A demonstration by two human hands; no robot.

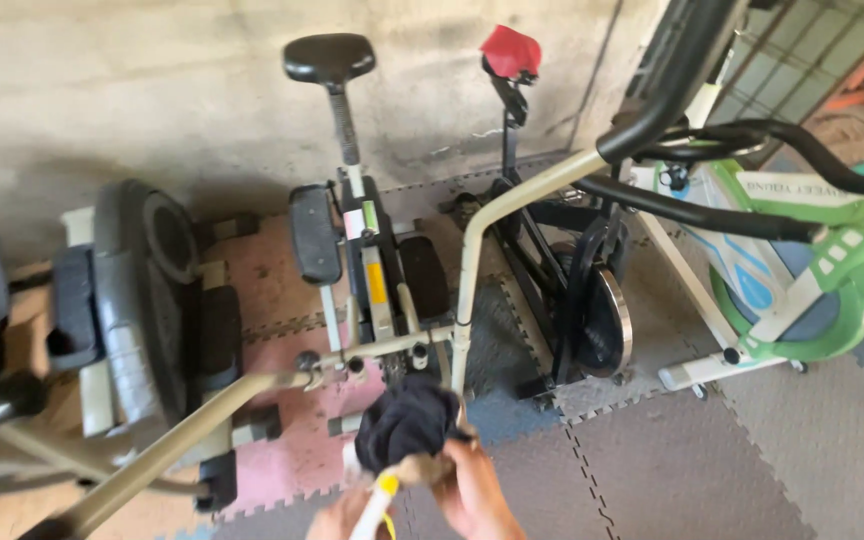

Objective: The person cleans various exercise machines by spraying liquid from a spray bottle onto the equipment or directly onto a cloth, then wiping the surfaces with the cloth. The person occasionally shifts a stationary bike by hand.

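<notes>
Looking down at a row of exercise machines on a floor of interlocking foam mats (672, 470), grey, pink and blue tiles, with a bare concrete wall (152, 80) behind.

Largest item: cream-framed elliptical trainer (372, 300) at centre. Black saddle on a tall post, two black foot pedals, long cream handle tubes; one tube runs diagonally to the lower left, another curves up to a black foam grip at top right.

Left: grey and black machine (142, 300), drum-shaped housing, partly cut off by the frame edge.

Right: green and white exercise bike (812, 270), black handlebars crossing in front of it.

Centre-right: black spin bike (572, 290) with a metal flywheel, and a red cloth (510, 50) draped over the top of its post.

Bottom centre, both hands low in view and close together, touching or nearly so.

Right hand (477, 490): fingers closed around a bunched dark cloth (407, 420). Cloth sits just in front of the elliptical's lower frame, near where the cream upright meets the crossbar; whether it's touching the tube, can't tell.

Left hand (347, 515): mostly cut off at the bottom edge, wrapped on a white spray bottle (377, 505) with a yellow part, directly below the cloth. Motion blur hides finger detail.
</notes>
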